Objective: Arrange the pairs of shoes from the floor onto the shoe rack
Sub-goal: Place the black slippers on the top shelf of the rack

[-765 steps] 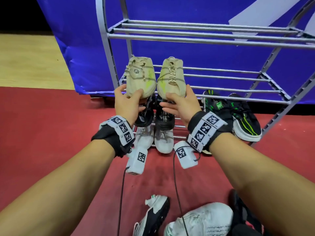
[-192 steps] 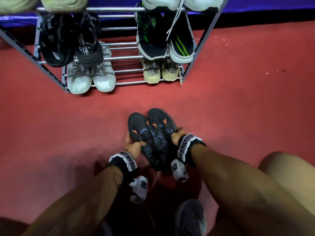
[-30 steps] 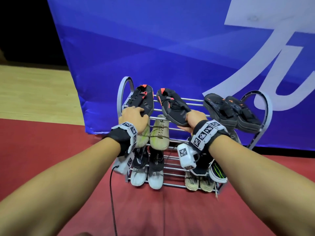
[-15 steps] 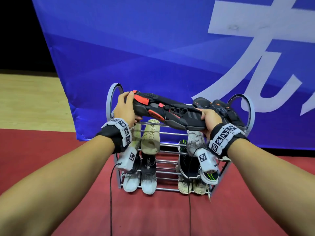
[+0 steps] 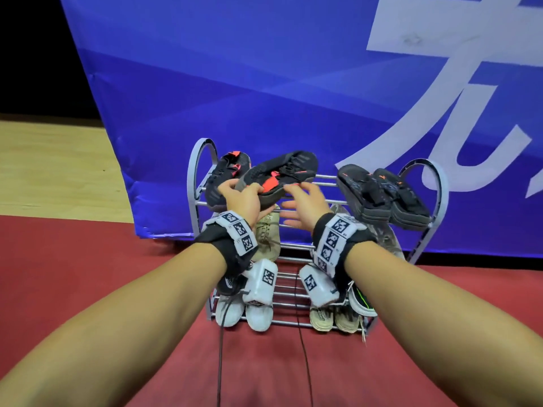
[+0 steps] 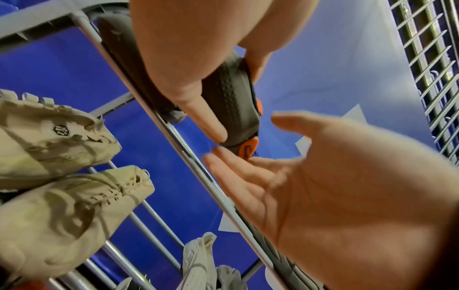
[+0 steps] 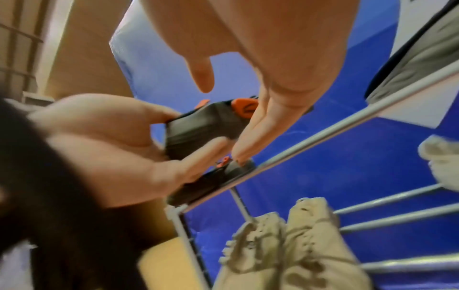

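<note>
The left hand [image 5: 244, 201] gripped the heel end of a black knit sneaker with coral-red accents [image 5: 279, 174], thumb under the grey ribbed sole and fingers over the top, holding it sideways above the top tier of the grey metal-tube shoe rack [image 5: 197, 171]. The right hand [image 5: 305, 205] hovered just beside that heel, fingers straight and spread, holding nothing; the wrist views showed its fingertips close to the shoe, though contact was hard to make out. The matching black sneaker [image 5: 226, 180] lay on the top tier at the left end, partly hidden behind the left hand. A pair of dark slip-on sandals [image 5: 382, 195] sat at the right end. Beige sneakers [image 5: 267, 236] and white sneakers [image 5: 244, 314] on lower tiers were largely covered by the wrists.
</note>
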The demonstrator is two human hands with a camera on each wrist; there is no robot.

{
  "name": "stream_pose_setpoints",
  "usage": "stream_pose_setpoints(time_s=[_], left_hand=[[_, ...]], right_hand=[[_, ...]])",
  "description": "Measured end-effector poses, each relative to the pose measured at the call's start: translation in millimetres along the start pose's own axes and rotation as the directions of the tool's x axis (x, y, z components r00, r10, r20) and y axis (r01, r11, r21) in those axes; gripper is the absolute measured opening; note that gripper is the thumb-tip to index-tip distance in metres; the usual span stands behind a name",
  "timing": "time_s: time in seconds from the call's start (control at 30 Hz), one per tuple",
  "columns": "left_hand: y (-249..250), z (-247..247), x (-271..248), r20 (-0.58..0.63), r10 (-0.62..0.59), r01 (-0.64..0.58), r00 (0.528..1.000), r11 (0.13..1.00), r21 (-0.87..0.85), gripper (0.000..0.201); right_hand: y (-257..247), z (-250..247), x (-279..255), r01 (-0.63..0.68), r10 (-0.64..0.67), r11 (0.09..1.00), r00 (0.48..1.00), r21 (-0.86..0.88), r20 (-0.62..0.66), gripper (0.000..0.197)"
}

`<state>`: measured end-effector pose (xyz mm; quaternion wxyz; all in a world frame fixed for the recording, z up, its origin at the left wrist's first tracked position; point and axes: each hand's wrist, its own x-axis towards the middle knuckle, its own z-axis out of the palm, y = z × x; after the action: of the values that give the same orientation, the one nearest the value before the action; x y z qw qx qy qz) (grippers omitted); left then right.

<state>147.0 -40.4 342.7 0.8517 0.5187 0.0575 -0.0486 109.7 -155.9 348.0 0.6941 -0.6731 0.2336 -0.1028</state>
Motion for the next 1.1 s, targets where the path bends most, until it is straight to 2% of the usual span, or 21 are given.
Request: stream_pose_setpoints(time_s=[0.03, 0.1, 0.2, 0.23, 0.3, 0.37, 0.43, 0.47, 0.53, 0.6, 0.67, 0.73, 0.8, 0.9, 0.97, 1.1], left_hand=[[-1.3, 2.1, -1.8, -0.005, 0.005, -0.005, 1.000, 1.000, 0.018, 0.046], [-5.6, 1.9, -1.3, 0.027, 0.023, -0.026, 0.999, 0.993, 0.115, 0.055], [-11.4, 0.8, -1.8, 0.104, 0.012, -0.045, 0.995, 0.943, 0.328, 0.066], [-14.5, -1.8, 1.5, 0.132, -0.013, -0.038, 0.991, 0.926, 0.376, 0.067], [-18.6, -11.3, 5.3, 0.205, -0.036, -0.052, 0.978, 0.911, 0.408, 0.049], [-25.5, -26.6, 11.5, 0.186, 0.056, -0.135, 0.981, 0.888, 0.440, 0.035], [-28.4, -41.9, 12.9, 0.098, 0.182, -0.206, 0.978, 0.829, 0.519, 0.044], [-27.2, -46.7, 12.1, 0.044, 0.207, -0.199, 0.977, 0.824, 0.531, 0.052], [-22.6, -51.8, 11.5, -0.049, 0.192, -0.144, 0.980, 0.861, 0.488, 0.067], [-16.0, -54.2, 14.4, -0.102, 0.148, -0.085, 0.984, 0.885, 0.458, 0.070], [-13.3, -56.6, 18.6, -0.097, 0.114, -0.058, 0.989, 0.889, 0.455, 0.069], [-12.4, -56.2, 23.8, -0.087, 0.106, -0.058, 0.991, 0.899, 0.433, 0.068], [-11.3, -54.4, 31.1, -0.097, 0.105, -0.060, 0.990, 0.921, 0.384, 0.065], [-8.5, -49.7, 36.5, -0.118, 0.025, -0.009, 0.993, 0.991, 0.135, 0.064], [-2.8, -48.2, 32.0, -0.126, -0.003, 0.005, 0.992, 1.000, 0.016, 0.064], [11.1, -51.0, 22.3, -0.122, -0.011, 0.003, 0.992, 0.998, -0.065, 0.063]], right_hand=[[3.8, 6.1, -0.2, -0.026, 0.025, 1.000, 0.998, 0.011, 0.052, 0.064], [6.7, 10.3, 0.9, -0.078, 0.074, 0.995, 0.995, 0.062, 0.065, 0.063], [11.6, 7.2, 11.7, -0.077, 0.080, 0.994, 0.996, 0.078, -0.028, 0.047], [13.1, 5.2, 14.3, -0.055, 0.063, 0.992, 0.995, 0.111, -0.072, 0.041], [12.6, -1.6, 23.8, -0.002, 0.033, 0.980, 0.987, 0.200, -0.154, 0.037], [9.5, -10.3, 25.4, 0.037, 0.005, 0.980, 0.978, 0.197, -0.211, 0.030], [11.6, -15.9, 28.0, 0.079, -0.057, 0.993, 0.970, 0.083, -0.237, 0.039], [14.8, -16.8, 31.6, 0.079, -0.082, 0.997, 0.965, -0.020, -0.250, 0.049], [23.9, -20.9, 45.7, 0.083, -0.147, 0.969, 0.950, -0.231, -0.277, 0.063], [14.4, -18.0, 32.0, 0.053, -0.166, 0.943, 0.931, -0.329, -0.325, 0.056], [9.2, -20.5, 23.2, 0.013, -0.190, 0.905, 0.907, -0.425, -0.377, 0.046], [14.2, -26.2, 22.5, -0.003, -0.205, 0.863, 0.911, -0.505, -0.357, 0.045], [17.7, -31.3, 20.6, 0.016, -0.230, 0.838, 0.917, -0.545, -0.326, 0.045], [12.2, -38.0, 22.2, 0.020, -0.245, 0.839, 0.906, -0.543, -0.346, 0.041], [11.0, -41.6, 20.8, 0.013, -0.257, 0.842, 0.888, -0.539, -0.381, 0.036], [15.3, -43.4, 21.4, 0.013, -0.265, 0.834, 0.886, -0.552, -0.380, 0.037]])
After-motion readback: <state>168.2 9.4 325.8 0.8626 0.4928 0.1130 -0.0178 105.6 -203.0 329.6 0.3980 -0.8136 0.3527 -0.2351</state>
